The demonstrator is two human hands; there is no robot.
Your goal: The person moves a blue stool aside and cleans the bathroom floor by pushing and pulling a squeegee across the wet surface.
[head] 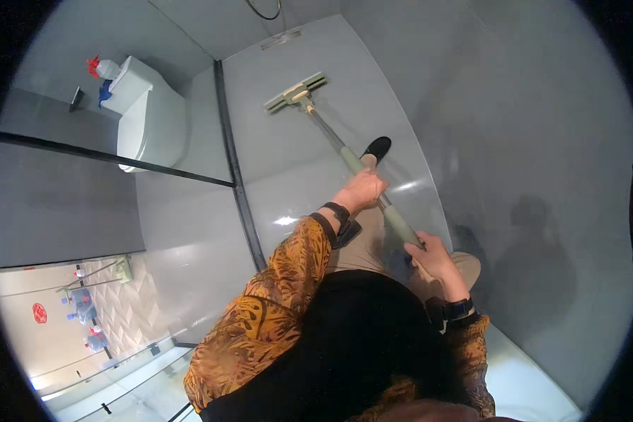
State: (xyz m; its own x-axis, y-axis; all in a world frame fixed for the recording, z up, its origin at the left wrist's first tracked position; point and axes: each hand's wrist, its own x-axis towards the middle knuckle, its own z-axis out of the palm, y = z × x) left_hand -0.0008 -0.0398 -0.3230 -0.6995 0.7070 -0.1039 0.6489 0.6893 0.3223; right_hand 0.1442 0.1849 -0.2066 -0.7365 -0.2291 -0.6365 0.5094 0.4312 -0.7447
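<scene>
A long-handled floor squeegee or sponge mop runs diagonally before me. Its wide green head (296,94) rests on the grey shower floor (274,158), and a metal pole (327,127) joins it to pale green grips (399,224). My left hand (365,188) is wrapped around the pole between the upper and lower grip. At the handle's near end, my right hand (431,255) holds the tip of the grip. Beyond my left hand one black shoe (377,150) shows on the floor; my other foot is hidden.
A black-framed partition (227,121) stands left of me. Behind it is a white toilet (158,116) with a red-topped spray bottle (105,68) and a blue cloth (105,93). A linear drain (280,40) lies near the far wall. A grey wall (506,132) rises at right.
</scene>
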